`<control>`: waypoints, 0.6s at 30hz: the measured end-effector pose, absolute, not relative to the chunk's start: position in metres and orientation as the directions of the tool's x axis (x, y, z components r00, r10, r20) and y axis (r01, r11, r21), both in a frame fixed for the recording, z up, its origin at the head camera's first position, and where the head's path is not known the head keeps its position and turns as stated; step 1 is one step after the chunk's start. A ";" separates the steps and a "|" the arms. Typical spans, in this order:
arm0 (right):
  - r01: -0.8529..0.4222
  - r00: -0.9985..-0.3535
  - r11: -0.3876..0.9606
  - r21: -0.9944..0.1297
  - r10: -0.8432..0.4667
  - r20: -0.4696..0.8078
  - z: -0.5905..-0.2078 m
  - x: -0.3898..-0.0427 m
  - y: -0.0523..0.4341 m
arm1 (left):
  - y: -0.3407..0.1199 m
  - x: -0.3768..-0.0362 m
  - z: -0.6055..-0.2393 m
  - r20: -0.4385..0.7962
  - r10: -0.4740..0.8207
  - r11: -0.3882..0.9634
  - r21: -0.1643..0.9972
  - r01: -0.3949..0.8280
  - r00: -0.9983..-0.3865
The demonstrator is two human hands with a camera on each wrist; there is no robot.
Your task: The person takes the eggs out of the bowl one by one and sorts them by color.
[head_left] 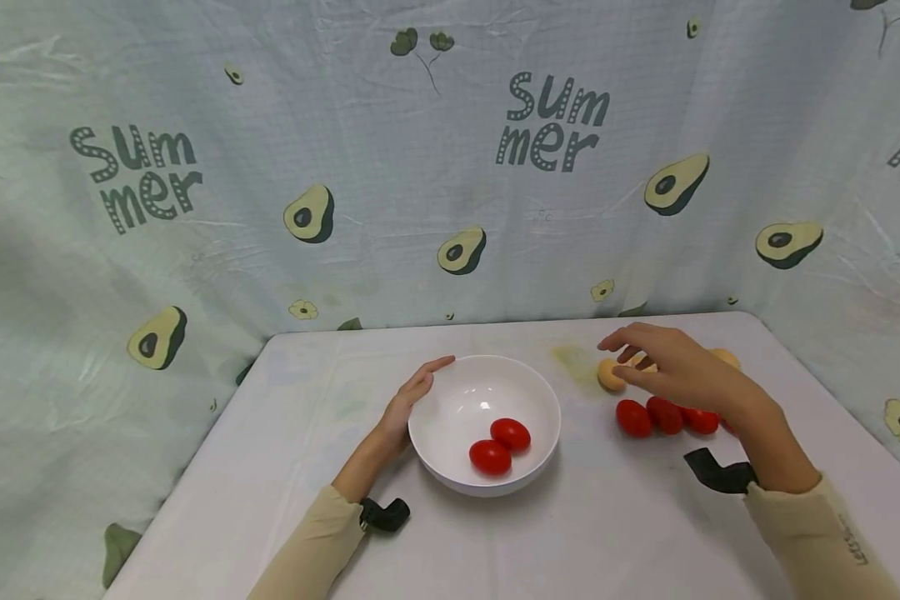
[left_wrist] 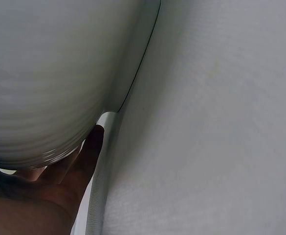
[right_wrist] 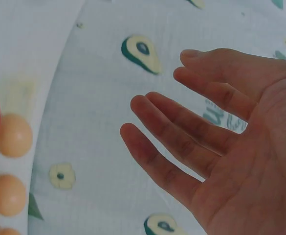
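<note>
A white bowl (head_left: 446, 417) stands on the table with two red oval tomatoes (head_left: 490, 457) lying inside. My left hand (head_left: 405, 407) rests against the bowl's left side, its fingers extended along the outer wall. Over to the right, my right hand (head_left: 678, 362) hovers above a group of tomatoes and eggs, fingers spread and holding nothing. Several more red tomatoes (head_left: 634, 418) lie in a row below it in the head view. Brown eggs (right_wrist: 14, 135) line up behind that row, partly hidden by this hand in the head view.
The white-covered table (head_left: 330, 433) reaches back to a hanging cloth (head_left: 375, 167) printed with avocados and lettering. A yellowish stain (head_left: 576, 362) marks the cover near the eggs. Black straps (head_left: 385, 515) sit at both wrists.
</note>
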State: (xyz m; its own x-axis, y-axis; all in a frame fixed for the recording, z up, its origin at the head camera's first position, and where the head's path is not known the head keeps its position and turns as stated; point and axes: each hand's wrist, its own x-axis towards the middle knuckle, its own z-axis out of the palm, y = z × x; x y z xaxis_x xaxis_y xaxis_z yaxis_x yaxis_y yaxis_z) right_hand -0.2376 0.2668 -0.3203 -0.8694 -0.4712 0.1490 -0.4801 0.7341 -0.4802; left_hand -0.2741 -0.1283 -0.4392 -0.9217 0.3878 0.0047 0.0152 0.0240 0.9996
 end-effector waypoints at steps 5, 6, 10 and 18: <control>-0.519 -0.839 0.715 -0.468 -0.530 0.121 -0.325 -0.243 0.238 | -0.129 -0.274 -0.440 0.009 0.388 0.029 0.999 0.022 -0.921; -0.525 -0.834 0.714 -0.464 -0.541 0.111 -0.326 -0.244 0.231 | -0.130 -0.274 -0.440 0.009 0.388 0.028 0.999 0.022 -0.922; -0.557 -0.803 0.696 -0.454 -0.590 0.081 -0.328 -0.248 0.202 | -0.130 -0.273 -0.439 0.009 0.385 0.019 1.000 0.018 -0.923; -0.612 -0.721 0.641 -0.463 -0.693 -0.006 -0.334 -0.261 0.158 | -0.128 -0.274 -0.439 0.005 0.389 0.018 1.000 0.013 -0.921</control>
State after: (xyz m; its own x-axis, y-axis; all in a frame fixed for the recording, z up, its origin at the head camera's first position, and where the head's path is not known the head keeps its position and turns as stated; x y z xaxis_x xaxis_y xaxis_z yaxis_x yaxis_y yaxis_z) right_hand -0.2610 0.1583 -0.3335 -0.7213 -0.6926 -0.0059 -0.6121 0.6414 -0.4626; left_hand -0.2739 -0.1283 -0.4390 -0.9214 0.3886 0.0054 0.0135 0.0180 0.9997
